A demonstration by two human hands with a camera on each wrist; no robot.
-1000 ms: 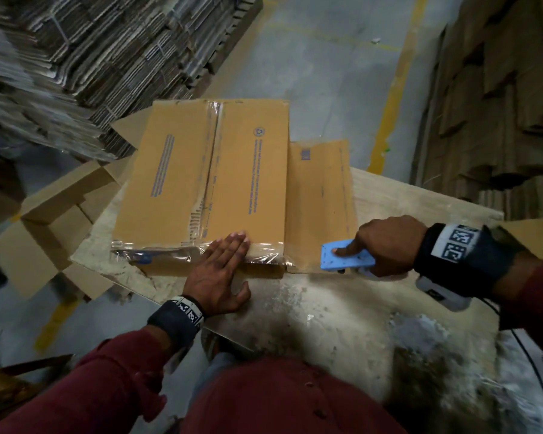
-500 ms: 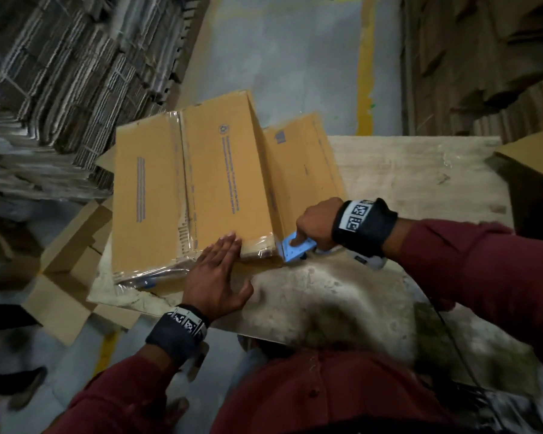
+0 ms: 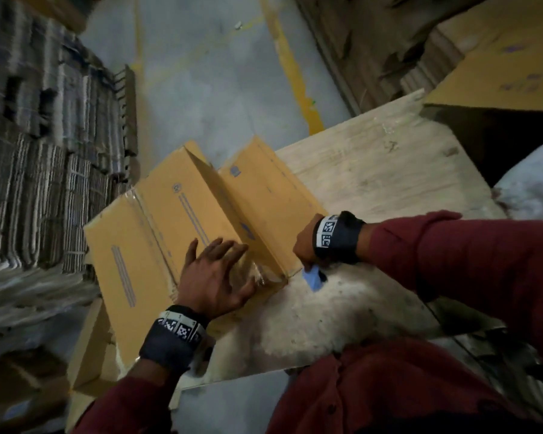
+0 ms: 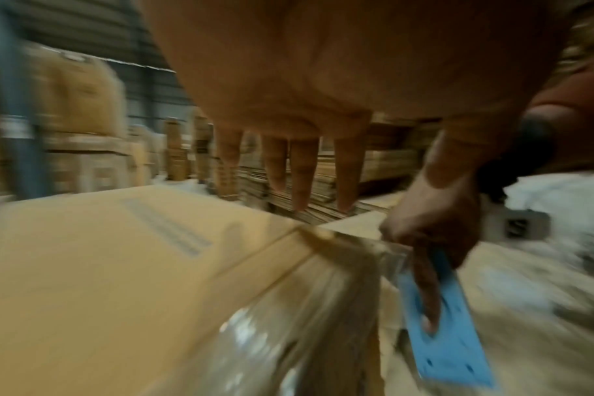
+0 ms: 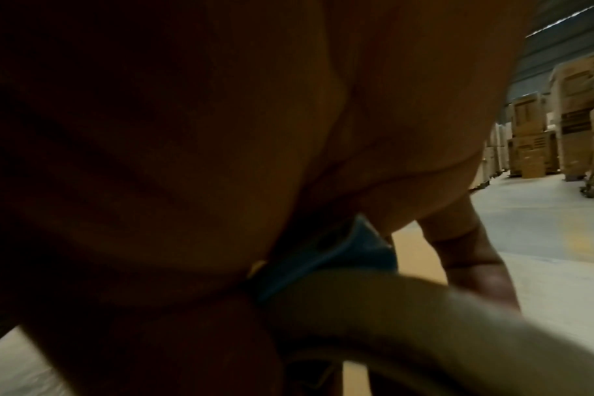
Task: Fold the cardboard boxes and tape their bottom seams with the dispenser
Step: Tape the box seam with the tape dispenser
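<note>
A brown cardboard box [image 3: 170, 233] lies on the wooden table [image 3: 373, 170], its bottom flaps folded and clear tape [image 3: 261, 277] over the near corner. My left hand [image 3: 214, 270] lies flat on the box with fingers spread; the left wrist view shows those fingers [image 4: 302, 171] straight above the box [image 4: 102, 268]. My right hand [image 3: 304, 249] grips the blue tape dispenser [image 3: 312, 277] at the box's near right corner. In the left wrist view a finger of the right hand [image 4: 434, 230] presses along the dispenser's blue plate [image 4: 448, 335]. The right wrist view shows the dispenser [image 5: 322, 257] and its tape roll [image 5: 424, 321], mostly hidden by the palm.
Tall stacks of flat cardboard [image 3: 38, 151] stand to the left, more cardboard stacks [image 3: 389, 42] at the back right. A folded box [image 3: 498, 67] sits at the table's far right. Loose flat cardboard [image 3: 88, 355] lies below the table's left edge. Grey floor with yellow lines [image 3: 292, 67] lies beyond.
My right hand has brought the dispenser left to the box's near right corner and down past its edge. The left hand has stayed pressed on the box. The head view has swung.
</note>
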